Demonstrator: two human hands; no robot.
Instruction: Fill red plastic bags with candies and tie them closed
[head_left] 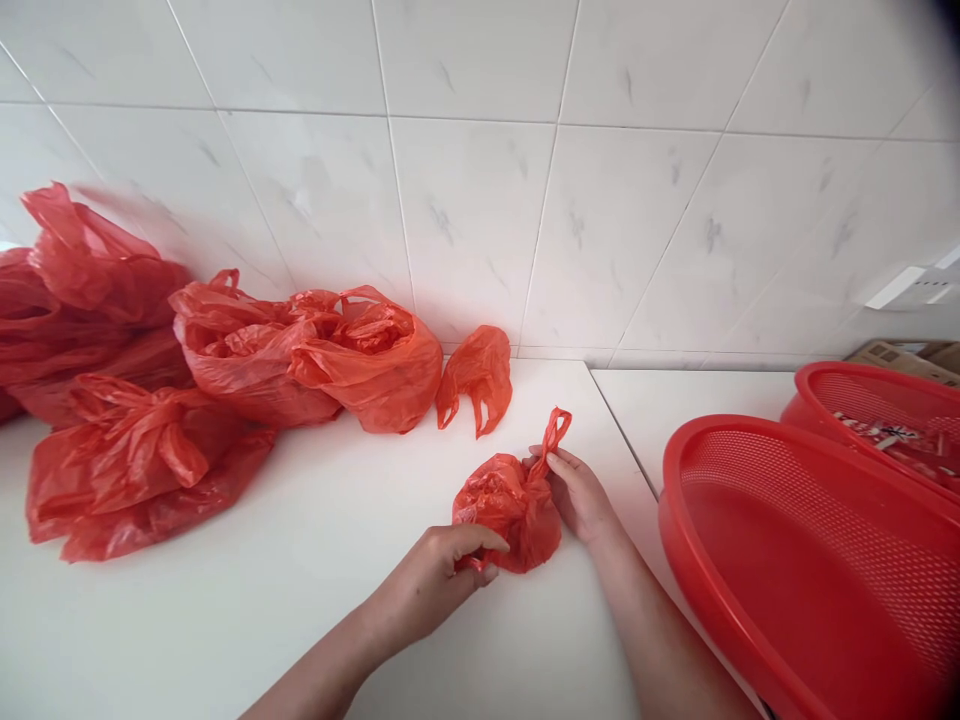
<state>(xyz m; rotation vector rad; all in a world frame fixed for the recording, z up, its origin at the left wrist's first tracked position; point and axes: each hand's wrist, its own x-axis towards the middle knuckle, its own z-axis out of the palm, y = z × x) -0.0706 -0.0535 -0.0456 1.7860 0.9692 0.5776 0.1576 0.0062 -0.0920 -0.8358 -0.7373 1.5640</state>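
A small red plastic bag point(517, 505) sits bunched on the white table, between my two hands. My right hand point(574, 485) is closed on a twisted handle loop at the bag's upper right, and the loop sticks up above the fingers. At the near left side of the bag, my left hand point(450, 570) pinches a bit of its plastic between thumb and fingers. What the bag contains is hidden by the crumpled plastic.
Filled red bags point(367, 360) line the wall, with a knotted red bag point(142, 460) nearer on the left. A small flat bag point(476, 380) lies beyond my hands. Right stand a red perforated basket point(697, 500) and another basket point(817, 385) holding small items.
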